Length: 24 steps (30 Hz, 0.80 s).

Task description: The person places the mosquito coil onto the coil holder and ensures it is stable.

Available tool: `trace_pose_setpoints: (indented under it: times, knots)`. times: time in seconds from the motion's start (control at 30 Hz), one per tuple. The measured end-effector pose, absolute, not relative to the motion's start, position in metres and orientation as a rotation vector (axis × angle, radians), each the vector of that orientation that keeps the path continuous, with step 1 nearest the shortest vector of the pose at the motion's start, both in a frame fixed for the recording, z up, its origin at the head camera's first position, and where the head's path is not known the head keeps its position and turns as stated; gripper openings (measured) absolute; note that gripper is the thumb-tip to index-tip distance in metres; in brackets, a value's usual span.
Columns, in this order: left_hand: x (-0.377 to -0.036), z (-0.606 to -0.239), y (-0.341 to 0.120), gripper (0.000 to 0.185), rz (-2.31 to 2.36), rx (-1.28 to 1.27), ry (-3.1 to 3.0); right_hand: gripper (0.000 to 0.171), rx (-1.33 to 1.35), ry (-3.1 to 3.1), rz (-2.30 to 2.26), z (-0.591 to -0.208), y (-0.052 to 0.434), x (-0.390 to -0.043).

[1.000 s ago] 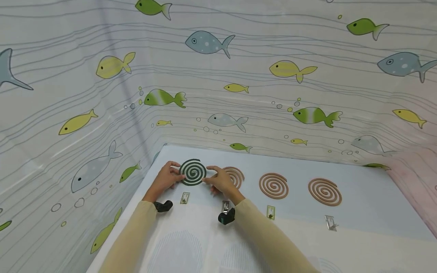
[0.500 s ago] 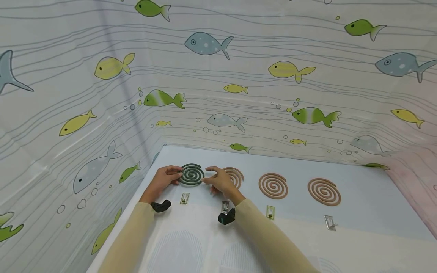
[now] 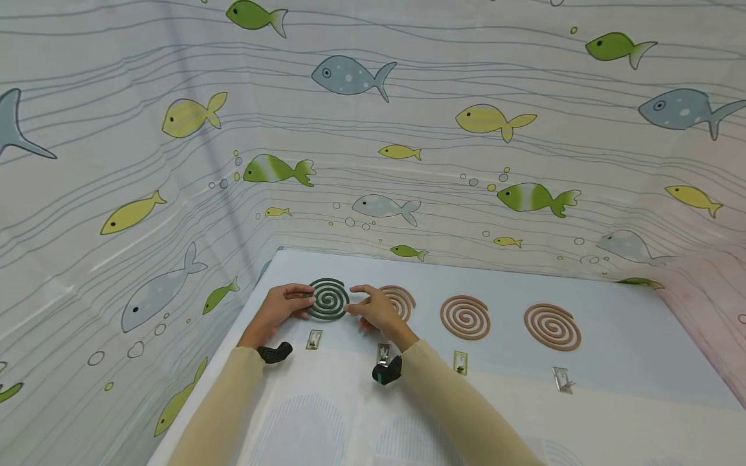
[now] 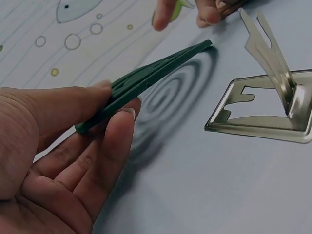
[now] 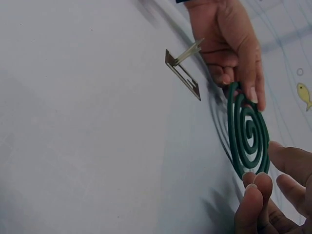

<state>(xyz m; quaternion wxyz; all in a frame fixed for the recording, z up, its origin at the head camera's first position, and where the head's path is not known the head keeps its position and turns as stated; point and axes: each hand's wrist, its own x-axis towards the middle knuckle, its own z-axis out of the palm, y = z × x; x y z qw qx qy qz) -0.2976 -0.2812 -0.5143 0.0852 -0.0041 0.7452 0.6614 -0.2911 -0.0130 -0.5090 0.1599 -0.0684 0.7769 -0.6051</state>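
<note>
A dark green mosquito coil (image 3: pixel 328 299) is held above the tabletop, tilted, its spiral shadow falling below it. My left hand (image 3: pixel 281 309) pinches its left edge between thumb and fingers, as the left wrist view shows closely. By the opposite edge is my right hand (image 3: pixel 377 310), thumb and index finger spread around that side. In the left wrist view the right fingertips (image 4: pixel 164 14) appear apart from the coil; contact elsewhere is hard to judge. Closest to the coil is a metal coil stand (image 3: pixel 313 340) with raised prongs (image 4: pixel 270 53).
Three brown coils lie in a row: one partly behind the right hand (image 3: pixel 402 299), a middle one (image 3: pixel 465 317) and a right one (image 3: pixel 552 327). More stands lie before them, one silver (image 3: pixel 384 353), one gold-toned (image 3: pixel 460 362), one silver (image 3: pixel 563 380). Fish-printed sheeting (image 3: pixel 443 175) surrounds the white table (image 3: pixel 641 349).
The green coil tipped flatter, then turned back a little toward the head camera. My left hand shifted slightly downward with it, while my right hand stayed almost still.
</note>
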Motion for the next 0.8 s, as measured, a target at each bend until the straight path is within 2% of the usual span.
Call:
trace_pose_setpoints:
  times: [0.8]
  knots:
    - [-0.2895,-0.5098,-0.2848,0.048,1.961,0.003,2.157,0.055,-0.223,2.187,-1.756,-0.5061,-0.0138,-0.2889]
